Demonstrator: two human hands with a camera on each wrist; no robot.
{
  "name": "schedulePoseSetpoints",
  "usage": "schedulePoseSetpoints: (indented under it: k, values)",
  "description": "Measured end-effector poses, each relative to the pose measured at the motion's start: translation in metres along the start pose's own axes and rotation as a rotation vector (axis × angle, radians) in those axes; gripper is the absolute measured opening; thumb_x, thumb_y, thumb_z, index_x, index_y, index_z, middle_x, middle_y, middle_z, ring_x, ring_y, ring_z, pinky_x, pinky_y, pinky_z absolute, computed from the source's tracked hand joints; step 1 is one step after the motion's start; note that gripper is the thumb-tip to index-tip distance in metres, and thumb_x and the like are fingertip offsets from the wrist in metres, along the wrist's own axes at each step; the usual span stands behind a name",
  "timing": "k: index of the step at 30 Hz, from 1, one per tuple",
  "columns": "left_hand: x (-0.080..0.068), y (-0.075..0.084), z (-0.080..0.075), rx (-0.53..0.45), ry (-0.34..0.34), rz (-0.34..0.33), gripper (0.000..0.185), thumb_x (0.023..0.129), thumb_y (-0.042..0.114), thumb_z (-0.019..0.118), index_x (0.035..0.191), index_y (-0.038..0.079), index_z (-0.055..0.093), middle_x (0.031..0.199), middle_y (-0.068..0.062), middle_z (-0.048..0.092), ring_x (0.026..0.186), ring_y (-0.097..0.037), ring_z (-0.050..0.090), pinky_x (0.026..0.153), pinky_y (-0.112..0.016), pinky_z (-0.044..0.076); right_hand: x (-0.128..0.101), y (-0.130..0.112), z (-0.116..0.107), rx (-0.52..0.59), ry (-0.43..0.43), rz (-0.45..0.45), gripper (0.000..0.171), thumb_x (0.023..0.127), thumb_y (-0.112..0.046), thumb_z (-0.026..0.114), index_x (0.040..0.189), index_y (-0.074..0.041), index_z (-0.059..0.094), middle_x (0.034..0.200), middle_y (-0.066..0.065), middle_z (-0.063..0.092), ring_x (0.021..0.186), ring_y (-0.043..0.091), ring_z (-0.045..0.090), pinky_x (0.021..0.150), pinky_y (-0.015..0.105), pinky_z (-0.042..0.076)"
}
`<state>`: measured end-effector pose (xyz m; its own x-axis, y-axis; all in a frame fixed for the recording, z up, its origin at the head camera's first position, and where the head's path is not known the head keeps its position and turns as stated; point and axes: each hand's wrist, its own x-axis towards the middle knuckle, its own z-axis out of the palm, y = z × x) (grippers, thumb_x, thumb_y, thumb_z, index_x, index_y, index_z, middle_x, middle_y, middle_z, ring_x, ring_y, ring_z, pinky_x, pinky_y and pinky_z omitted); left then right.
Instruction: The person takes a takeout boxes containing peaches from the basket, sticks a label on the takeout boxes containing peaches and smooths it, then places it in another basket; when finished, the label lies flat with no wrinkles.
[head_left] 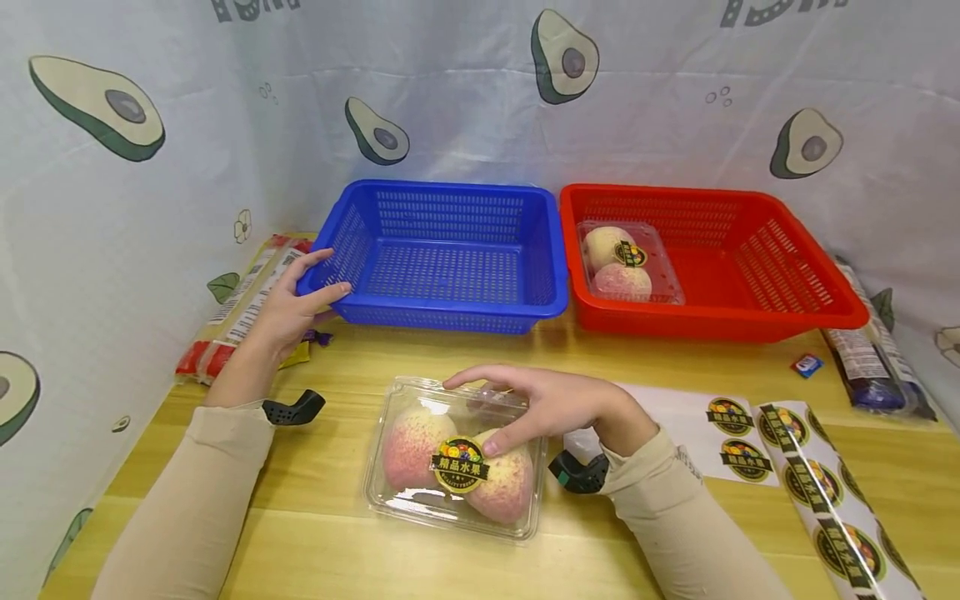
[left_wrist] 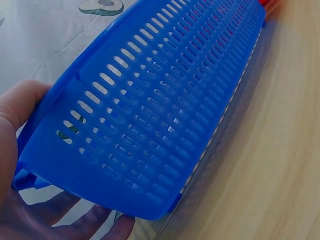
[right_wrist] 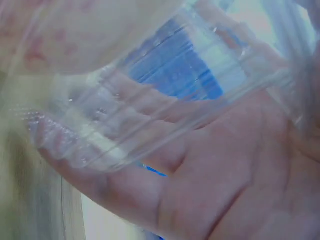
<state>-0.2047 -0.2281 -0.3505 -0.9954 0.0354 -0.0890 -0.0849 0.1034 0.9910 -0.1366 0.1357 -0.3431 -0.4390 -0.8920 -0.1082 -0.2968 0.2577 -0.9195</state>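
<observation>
On the wooden table just in front of us lies the clear clamshell of peaches, its long axis running roughly left to right, tilted a little so its right end sits nearer us. Our right hand lies over its far right corner, fingers spread across the lid and the thumb pressing beside the round fruit label; the right wrist view shows the fingers curled against the clear plastic, so we judge this hand to be gripping the box.

Our left hand is well apart from it, up and to the left, holding the near left corner of the empty blue basket; the left wrist view shows the thumb on the rim and the fingers beneath the basket's slotted wall. The blue basket stands directly beyond the clamshell, so the right hand is plainly the nearer one to both. Touching it on the right, the red basket already holds one such peach box. A sheet of labels lies at our right.
</observation>
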Motion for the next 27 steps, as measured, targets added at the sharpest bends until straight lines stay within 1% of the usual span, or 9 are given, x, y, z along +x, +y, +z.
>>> schedulePoseSetpoints:
  k: [7,9,11,14,17,20,23,25,27]
  values:
    - [0.002,0.002,0.005,-0.003,-0.006,0.006,0.077,0.093,0.028,0.075,0.157,0.027,0.032,0.163,-0.016,0.015,0.141,-0.042,0.033,0.107,-0.057,0.038,-0.013,-0.010,-0.002,-0.065,0.094,0.039,0.068,0.089,-0.027,0.079,0.150,-0.024,0.048,0.150,-0.009,0.047,0.131,0.021,0.050,0.108,0.048,0.038]
    - [0.002,0.002,0.006,0.004,-0.001,0.003,0.076,0.093,0.028,0.075,0.157,0.027,0.033,0.163,-0.016,0.015,0.142,-0.042,0.033,0.107,-0.056,0.038,-0.020,-0.016,-0.005,-0.065,0.119,0.045,0.068,0.089,-0.026,0.079,0.150,-0.023,0.048,0.149,-0.008,0.048,0.126,0.023,0.054,0.103,0.048,0.043]
    - [0.002,0.002,0.007,0.011,0.004,0.000,0.075,0.094,0.028,0.074,0.157,0.027,0.033,0.163,-0.015,0.015,0.142,-0.041,0.033,0.107,-0.056,0.039,-0.029,-0.023,-0.010,-0.055,0.143,0.055,0.068,0.090,-0.024,0.078,0.150,-0.023,0.048,0.149,-0.006,0.048,0.124,0.025,0.055,0.099,0.049,0.047]
    - [0.003,0.003,0.008,0.014,0.003,-0.001,0.075,0.094,0.028,0.074,0.157,0.026,0.033,0.163,-0.014,0.015,0.142,-0.040,0.033,0.107,-0.055,0.039,-0.047,-0.039,-0.024,-0.041,0.187,0.085,0.066,0.093,-0.021,0.075,0.152,-0.026,0.045,0.149,-0.002,0.047,0.126,0.029,0.053,0.099,0.053,0.047]
    - [0.005,0.003,0.008,0.001,-0.005,0.004,0.075,0.093,0.028,0.074,0.157,0.026,0.033,0.163,-0.015,0.016,0.141,-0.040,0.034,0.107,-0.055,0.039,-0.070,-0.060,-0.046,-0.041,0.269,0.132,0.063,0.096,-0.019,0.070,0.152,-0.030,0.043,0.149,0.001,0.046,0.134,0.030,0.046,0.103,0.057,0.042]
    - [0.004,0.002,0.006,-0.014,-0.001,0.002,0.076,0.093,0.028,0.075,0.156,0.027,0.034,0.163,-0.015,0.016,0.140,-0.040,0.035,0.107,-0.054,0.039,-0.092,-0.080,-0.074,-0.048,0.367,0.181,0.061,0.099,-0.015,0.065,0.153,-0.031,0.041,0.148,0.004,0.043,0.132,0.030,0.046,0.100,0.052,0.047]
    - [0.001,0.000,0.001,-0.013,0.009,-0.004,0.076,0.093,0.028,0.075,0.157,0.028,0.033,0.163,-0.015,0.015,0.140,-0.041,0.035,0.108,-0.055,0.039,-0.113,-0.089,-0.110,0.006,0.420,0.195,0.060,0.103,-0.008,0.056,0.155,-0.030,0.036,0.141,0.013,0.044,0.115,0.035,0.058,0.086,0.048,0.057]
    - [-0.001,-0.002,-0.002,-0.003,0.015,-0.007,0.076,0.093,0.028,0.075,0.157,0.028,0.032,0.164,-0.015,0.014,0.141,-0.041,0.034,0.108,-0.054,0.039,-0.127,-0.087,-0.138,0.033,0.447,0.210,0.060,0.105,-0.005,0.050,0.156,-0.029,0.031,0.134,0.016,0.047,0.102,0.037,0.065,0.078,0.049,0.059]
    - [-0.002,-0.002,-0.004,0.005,0.019,-0.006,0.076,0.094,0.028,0.074,0.157,0.029,0.032,0.164,-0.015,0.013,0.141,-0.041,0.033,0.108,-0.055,0.038,-0.141,-0.081,-0.164,0.043,0.494,0.248,0.059,0.106,-0.005,0.047,0.157,-0.030,0.028,0.129,0.015,0.050,0.091,0.038,0.068,0.072,0.050,0.060]
